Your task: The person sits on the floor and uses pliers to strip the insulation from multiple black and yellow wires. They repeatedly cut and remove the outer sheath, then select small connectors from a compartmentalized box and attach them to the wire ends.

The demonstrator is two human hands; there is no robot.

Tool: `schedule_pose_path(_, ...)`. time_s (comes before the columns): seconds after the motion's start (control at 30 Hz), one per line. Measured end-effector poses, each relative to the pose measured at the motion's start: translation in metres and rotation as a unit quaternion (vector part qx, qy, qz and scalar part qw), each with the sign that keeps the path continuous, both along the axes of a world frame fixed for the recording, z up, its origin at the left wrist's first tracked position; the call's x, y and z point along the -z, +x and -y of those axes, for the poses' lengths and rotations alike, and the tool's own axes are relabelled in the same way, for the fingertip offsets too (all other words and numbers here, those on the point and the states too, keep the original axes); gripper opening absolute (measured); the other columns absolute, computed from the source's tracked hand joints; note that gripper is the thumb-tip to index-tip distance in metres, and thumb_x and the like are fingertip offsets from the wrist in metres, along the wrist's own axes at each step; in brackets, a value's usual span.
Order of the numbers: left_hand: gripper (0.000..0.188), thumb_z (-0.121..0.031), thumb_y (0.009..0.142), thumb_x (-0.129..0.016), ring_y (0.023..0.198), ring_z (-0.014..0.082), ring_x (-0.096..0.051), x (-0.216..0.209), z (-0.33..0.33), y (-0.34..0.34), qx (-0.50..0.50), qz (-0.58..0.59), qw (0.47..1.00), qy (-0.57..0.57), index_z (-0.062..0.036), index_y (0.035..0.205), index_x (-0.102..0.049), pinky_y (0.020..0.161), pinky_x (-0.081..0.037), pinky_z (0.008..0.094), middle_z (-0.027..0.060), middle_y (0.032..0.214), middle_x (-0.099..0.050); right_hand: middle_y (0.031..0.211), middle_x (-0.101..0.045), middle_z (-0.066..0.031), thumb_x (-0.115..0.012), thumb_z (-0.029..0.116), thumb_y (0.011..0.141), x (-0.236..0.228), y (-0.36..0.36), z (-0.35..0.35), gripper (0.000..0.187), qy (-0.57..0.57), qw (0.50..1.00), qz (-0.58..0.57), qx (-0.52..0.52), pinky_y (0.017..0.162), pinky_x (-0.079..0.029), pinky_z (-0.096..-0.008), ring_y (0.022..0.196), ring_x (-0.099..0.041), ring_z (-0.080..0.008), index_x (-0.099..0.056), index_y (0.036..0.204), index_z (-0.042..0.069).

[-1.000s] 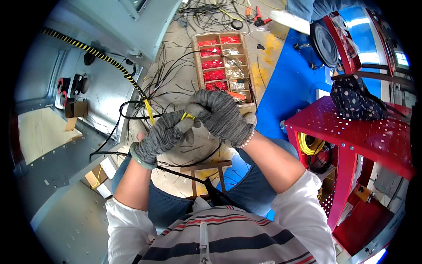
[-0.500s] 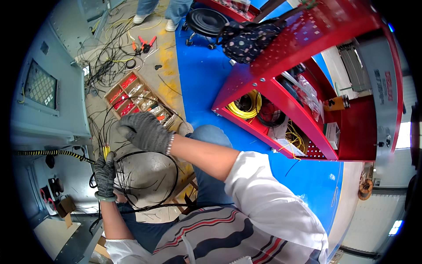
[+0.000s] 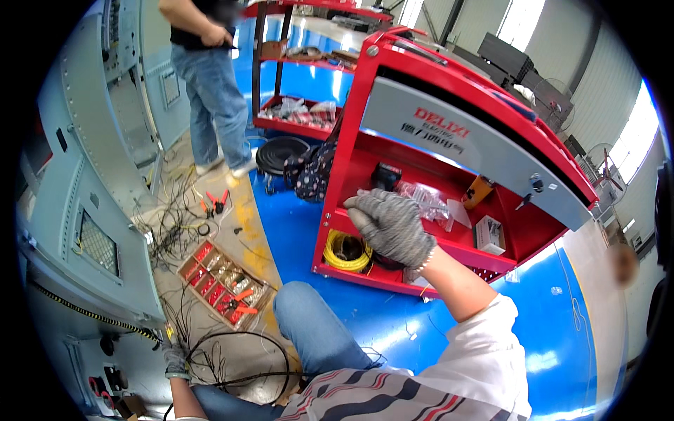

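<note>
Right hand in grey knit glove (image 3: 390, 228) is up in front of the red metal cart (image 3: 365, 84), just above the round yellow wire coil (image 3: 344, 264) on its lower shelf — fingers curled, grip narrow, can't tell if anything's inside. Left hand in grey knit glove (image 3: 175, 358) is well left of the cart, right at the thin yellow wire bundle (image 3: 169, 331); too small to tell its grip. Brown compartment tray of small red and silver parts (image 3: 205, 300) — on the floor, left of the cart.
</note>
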State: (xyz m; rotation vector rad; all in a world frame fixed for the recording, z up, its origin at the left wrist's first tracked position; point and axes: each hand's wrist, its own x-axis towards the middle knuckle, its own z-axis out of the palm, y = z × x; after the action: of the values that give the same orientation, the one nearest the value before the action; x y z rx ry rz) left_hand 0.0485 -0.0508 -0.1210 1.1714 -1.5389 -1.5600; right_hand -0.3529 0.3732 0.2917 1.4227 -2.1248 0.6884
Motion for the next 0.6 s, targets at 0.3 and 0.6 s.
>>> schedule_pose_path(0.3, 0.015, -0.025, 0.088, -0.048, 0.041, 0.0085, -0.042, -0.031, -0.034, 0.024, 0.01, 0.028, 1.0, 0.009, -0.0104, 0.089, -0.048, 0.036, -0.032, 0.023, -0.002, 0.056, -0.048, 0.076, -0.056, -0.0103, -0.058, 0.018, 0.073, -0.101, 0.0, -0.052, 0.013, -0.058, 0.97, -0.201, 0.125, 0.066, -0.044, -0.0379, 0.073, -0.054, -0.0286, -0.06, 0.082, 0.008)
schedule_pose_path(0.6, 0.018, -0.02, 0.088, -0.043, 0.043, 0.0136, -0.05, -0.03, -0.027, 0.032, -0.042, -0.04, 0.984, 0.168, -0.0059, 0.099, -0.045, 0.035, -0.036, 0.0261, 0.0037, 0.058, -0.05, 0.084, -0.06, -0.013, -0.05, 0.017, 0.077, -0.2, -0.116, -0.156, 0.018, -0.125, 0.865, -0.277, 0.4, 0.073, -0.045, -0.0393, 0.08, -0.057, -0.0306, -0.06, 0.091, 0.014)
